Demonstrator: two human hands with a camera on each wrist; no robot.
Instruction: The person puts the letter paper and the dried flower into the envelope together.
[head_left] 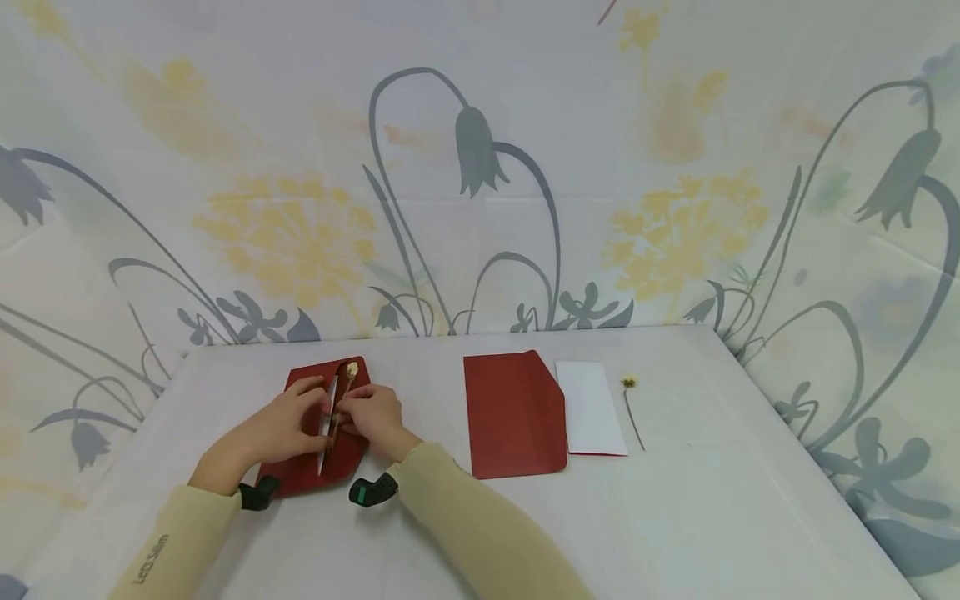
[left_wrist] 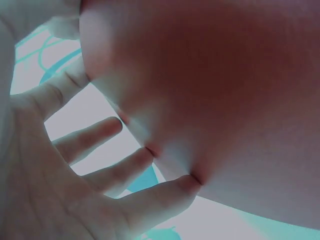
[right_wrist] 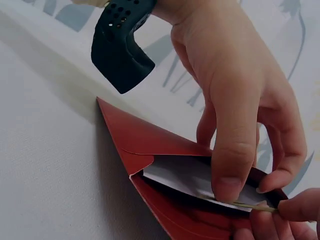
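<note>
A red envelope (head_left: pixel 302 477) at the table's left side gapes, with a white card (right_wrist: pixel 172 175) inside its mouth. My left hand (head_left: pixel 279 427) grips this envelope, fingers along its outer edge in the left wrist view and thumb at the card in the right wrist view. My right hand (head_left: pixel 377 418) pinches the thin stem of a dried flower (head_left: pixel 352 369) over the mouth. Its pale head points toward the back, while part of the stem is covered by fingers. In the right wrist view only the fingertips (right_wrist: pixel 299 204) of my right hand show.
Toward the middle of the white table (head_left: pixel 705 517) lies another red envelope (head_left: pixel 513 425). Beside it are a folded white card (head_left: pixel 588 408) with a red lower edge and another dried flower (head_left: pixel 628 382). A floral-patterned cloth (head_left: pixel 525 233) rises behind.
</note>
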